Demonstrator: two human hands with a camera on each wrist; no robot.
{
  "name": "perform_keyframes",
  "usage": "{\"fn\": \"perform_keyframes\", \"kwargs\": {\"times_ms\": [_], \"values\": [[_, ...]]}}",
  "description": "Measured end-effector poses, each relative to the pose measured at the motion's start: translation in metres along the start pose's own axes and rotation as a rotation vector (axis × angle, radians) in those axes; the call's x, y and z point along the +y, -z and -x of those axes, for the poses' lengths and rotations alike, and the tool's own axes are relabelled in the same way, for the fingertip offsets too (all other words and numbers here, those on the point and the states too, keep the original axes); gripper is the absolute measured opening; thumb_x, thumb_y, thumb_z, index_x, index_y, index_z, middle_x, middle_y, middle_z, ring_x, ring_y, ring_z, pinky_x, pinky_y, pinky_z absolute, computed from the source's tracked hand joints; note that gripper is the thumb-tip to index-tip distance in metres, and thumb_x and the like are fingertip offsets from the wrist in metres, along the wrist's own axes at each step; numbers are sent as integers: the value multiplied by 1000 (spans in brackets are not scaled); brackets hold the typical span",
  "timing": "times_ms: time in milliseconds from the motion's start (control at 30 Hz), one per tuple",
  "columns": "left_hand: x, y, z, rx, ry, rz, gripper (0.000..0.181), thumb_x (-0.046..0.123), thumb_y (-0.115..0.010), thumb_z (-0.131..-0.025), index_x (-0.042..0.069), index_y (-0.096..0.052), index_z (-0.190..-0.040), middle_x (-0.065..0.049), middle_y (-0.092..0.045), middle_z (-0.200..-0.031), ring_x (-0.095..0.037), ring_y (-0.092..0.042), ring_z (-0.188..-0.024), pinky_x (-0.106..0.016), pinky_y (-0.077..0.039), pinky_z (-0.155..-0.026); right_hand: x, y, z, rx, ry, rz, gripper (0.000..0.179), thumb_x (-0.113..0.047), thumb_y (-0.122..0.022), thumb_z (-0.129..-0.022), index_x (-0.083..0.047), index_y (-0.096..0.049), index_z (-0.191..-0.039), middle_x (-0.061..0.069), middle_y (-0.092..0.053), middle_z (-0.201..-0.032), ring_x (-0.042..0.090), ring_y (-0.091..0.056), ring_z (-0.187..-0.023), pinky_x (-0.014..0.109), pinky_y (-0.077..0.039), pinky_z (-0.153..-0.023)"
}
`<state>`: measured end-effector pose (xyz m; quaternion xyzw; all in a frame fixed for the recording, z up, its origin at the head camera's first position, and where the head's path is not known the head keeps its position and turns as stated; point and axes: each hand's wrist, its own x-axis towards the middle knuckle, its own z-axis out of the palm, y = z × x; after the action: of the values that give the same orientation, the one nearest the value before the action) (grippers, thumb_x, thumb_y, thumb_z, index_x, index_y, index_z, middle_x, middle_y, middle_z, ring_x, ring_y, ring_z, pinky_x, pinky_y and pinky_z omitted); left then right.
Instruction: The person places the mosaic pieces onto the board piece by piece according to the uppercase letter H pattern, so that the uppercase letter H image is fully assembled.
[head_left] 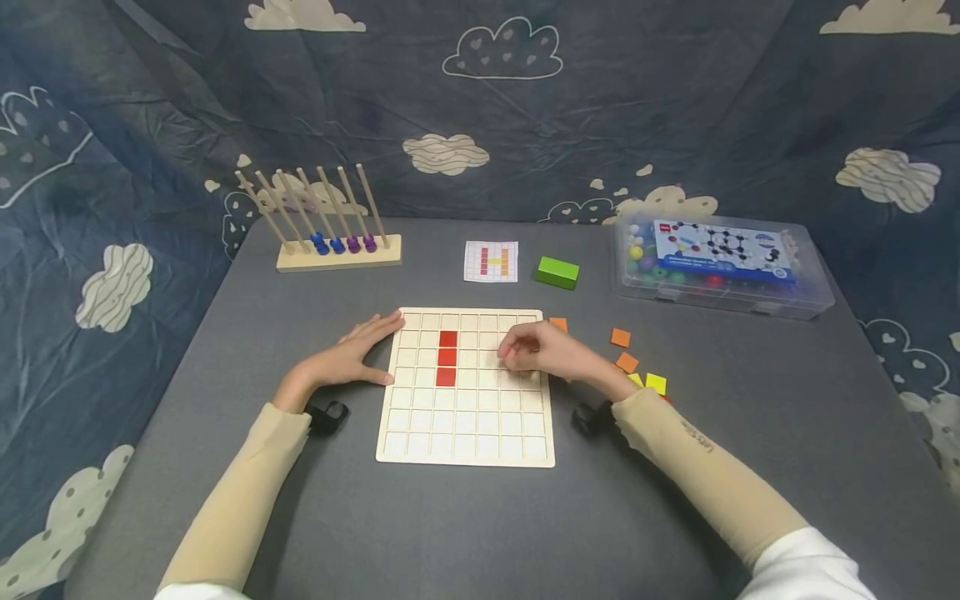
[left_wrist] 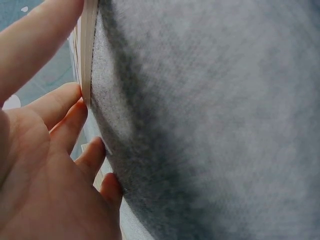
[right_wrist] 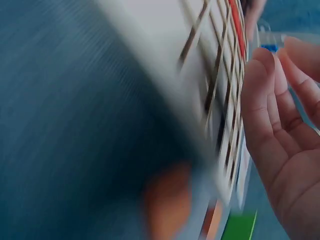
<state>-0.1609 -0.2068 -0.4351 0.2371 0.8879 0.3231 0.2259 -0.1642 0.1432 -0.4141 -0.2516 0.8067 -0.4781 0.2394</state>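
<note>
Hands [head_left: 358,353] [head_left: 551,348]: left splayed against board [head_left: 465,425], right curled, contents unclear; red tiles [head_left: 447,357] distinct only in head view.

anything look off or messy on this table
Nothing looks spilled or damaged. The only untidy spot is right of the grid board, where loose orange tiles and yellow tiles lie scattered at mixed angles; the three red tiles on the board sit neatly in its cells.
</note>
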Motion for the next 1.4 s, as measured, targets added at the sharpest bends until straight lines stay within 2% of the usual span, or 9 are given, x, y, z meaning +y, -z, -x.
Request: {"fn": "perform_keyframes", "kwargs": {"times_ms": [100, 200, 400, 567, 700, 900, 1200, 1300, 1400], "values": [[0, 0, 1, 4, 1, -4, 94, 29, -75, -83, 5, -16, -153, -16, -8, -159, -37, 3, -143, -55, 2, -112, 14, 21, 23, 16, -71, -54, 17, -5, -65, -90, 5, -65, -103, 14, -65, -91, 24, -57, -72, 32, -50, -66], [-2, 0, 0, 7, -5, -7, 94, 29, -75, -83, 4, -17, -153, -17, -8, -158, -38, 3, -143, -55, 2, -112, 29, 41, 46, 52, -151, -74, 21, -9, -64, -91, 5, -64, -107, 18, -64, -91, 27, -58, -72, 35, -51, -61], [-3, -1, -1, 4, -9, -12, 94, 30, -74, -84, 4, -16, -153, -15, -7, -159, -37, 3, -144, -55, 3, -112, 52, 75, 95, 153, -168, -124, 26, -9, -62, -93, 10, -60, -110, 24, -63, -100, 22, -62, -82, 31, -55, -72], [-1, 0, 0, 1, -6, -7, 94, 29, -75, -84, 5, -16, -153, -14, -7, -159, -36, 3, -144, -55, 3, -112, 65, 88, 132, 233, -194, -104, 30, -13, -60, -96, 10, -58, -115, 19, -64, -106, 17, -63, -89, 30, -54, -75], [-1, 0, 0, 2, -7, -8, 94, 30, -74, -84, 4, -16, -153, -14, -7, -159, -36, 3, -144, -56, 4, -112, 72, 90, 152, 255, -243, -99, 33, -14, -60, -96, 9, -56, -119, 14, -65, -108, 15, -63, -89, 29, -54, -74], [-4, 0, 0, 0, -8, -10, 94, 31, -74, -84, 5, -16, -153, -14, -7, -159, -36, 4, -144, -56, 4, -112, 79, 84, 165, 234, -249, -34, 33, -9, -67, -90, 9, -57, -116, 16, -62, -103, 14, -60, -86, 27, -53, -72], [-5, -1, -1, -1, -12, -6, 94, 30, -74, -84, 5, -16, -153, -14, -7, -159, -37, 4, -144, -56, 3, -112, 77, 69, 166, 271, -216, 258, 28, 0, -76, -77, -1, -63, -102, 7, -60, -88, 15, -55, -78, 23, -48, -65], [-5, -1, -1, 0, -10, -7, 94, 30, -74, -84, 5, -16, -153, -15, -7, -159, -37, 4, -144, -56, 3, -112, 76, 67, 164, 281, -214, 291, 28, 4, -77, -73, -2, -62, -97, 6, -58, -83, 16, -53, -74, 24, -47, -62], [-4, -1, -1, 0, -8, -3, 93, 30, -74, -84, 4, -17, -153, -15, -7, -159, -37, 3, -144, -56, 4, -112, 76, 68, 163, 274, -224, 278, 26, 4, -77, -73, -2, -61, -93, 6, -56, -79, 16, -52, -71, 24, -46, -59]]}}
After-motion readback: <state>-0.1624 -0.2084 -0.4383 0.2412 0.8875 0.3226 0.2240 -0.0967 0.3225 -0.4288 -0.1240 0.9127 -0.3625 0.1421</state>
